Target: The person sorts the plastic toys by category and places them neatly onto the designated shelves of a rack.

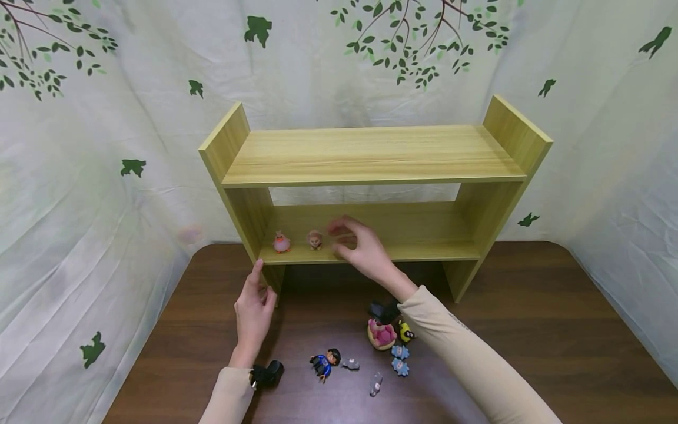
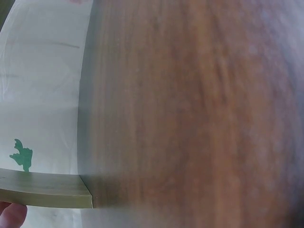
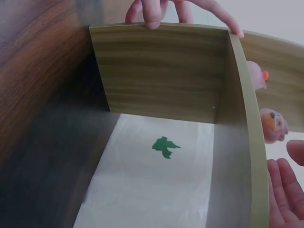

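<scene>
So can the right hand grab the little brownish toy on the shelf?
Probably yes: the right hand is just beside the little brownish toy on the lower shelf. Its thumb and fingers are apart, it seems to hold nothing, and I see nothing in between.

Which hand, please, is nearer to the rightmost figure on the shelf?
Right. The right hand is just right of the rightmost figure, not touching it; the left hand is farther away, lower left, holding the left side panel.
</scene>
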The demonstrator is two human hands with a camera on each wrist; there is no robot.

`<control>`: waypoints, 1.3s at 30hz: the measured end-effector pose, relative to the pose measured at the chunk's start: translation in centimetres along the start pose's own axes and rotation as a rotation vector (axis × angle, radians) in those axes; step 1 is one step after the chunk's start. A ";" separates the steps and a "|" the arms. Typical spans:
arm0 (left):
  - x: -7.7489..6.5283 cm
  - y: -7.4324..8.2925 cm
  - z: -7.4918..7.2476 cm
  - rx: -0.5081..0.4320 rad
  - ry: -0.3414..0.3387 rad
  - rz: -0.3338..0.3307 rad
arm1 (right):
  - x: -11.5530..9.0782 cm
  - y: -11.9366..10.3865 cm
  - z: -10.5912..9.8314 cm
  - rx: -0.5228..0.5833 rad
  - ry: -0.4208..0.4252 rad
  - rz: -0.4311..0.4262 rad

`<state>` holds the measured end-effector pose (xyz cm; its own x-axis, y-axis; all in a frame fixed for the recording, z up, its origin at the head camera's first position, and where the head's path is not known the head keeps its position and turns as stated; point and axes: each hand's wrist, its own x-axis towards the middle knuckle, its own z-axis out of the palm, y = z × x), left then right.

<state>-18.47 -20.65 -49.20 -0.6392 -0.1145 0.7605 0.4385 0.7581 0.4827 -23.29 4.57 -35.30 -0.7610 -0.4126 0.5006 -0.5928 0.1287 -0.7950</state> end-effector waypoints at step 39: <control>0.0 0.1 0.0 0.015 -0.001 0.001 | -6.1 -1.4 -3.2 0.040 0.007 0.066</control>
<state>-18.41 -20.57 -49.10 -0.6395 -0.1131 0.7604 0.4297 0.7676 0.4755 -18.66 9.77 -36.17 -0.8003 -0.3977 0.4487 -0.5301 0.1195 -0.8395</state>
